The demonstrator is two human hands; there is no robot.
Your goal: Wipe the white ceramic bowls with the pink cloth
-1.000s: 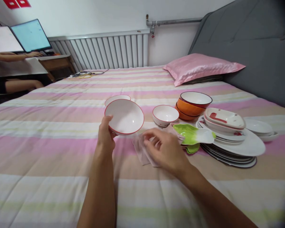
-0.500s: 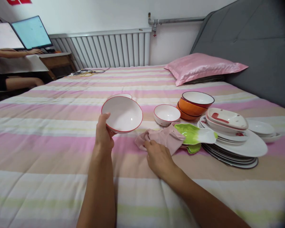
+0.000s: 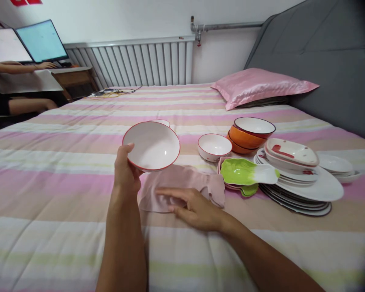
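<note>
White with a red rim, the bowl is held above the bed, its mouth turned up and tipped toward the viewer. Round in itself, it shows as an oval whose longer line runs from left to right, dipping slightly at the right end. The left hand pinches it at its left side, thumb over the rim onto the inner wall, the other fingers behind and beneath, mostly hidden.

Pink cloth lies on the bed below the bowl, its long axis running across, left to right; its right end is bunched into folds and lies just beside the green dish. Over the cloth's near part is the right hand, palm down, fingers stretched out to the left and the thumb set apart from them, gripping nothing. Whether the whole palm touches the cloth, I cannot tell.

Leaf-shaped, the green dish lies lengthwise across as well, broad end left and white stem pointing right to the plates. Behind it stands a small bowl, upright, near the orange bowls, which are nested with their mouths up. Another rim shows behind the held bowl, mostly covered by it.
</note>
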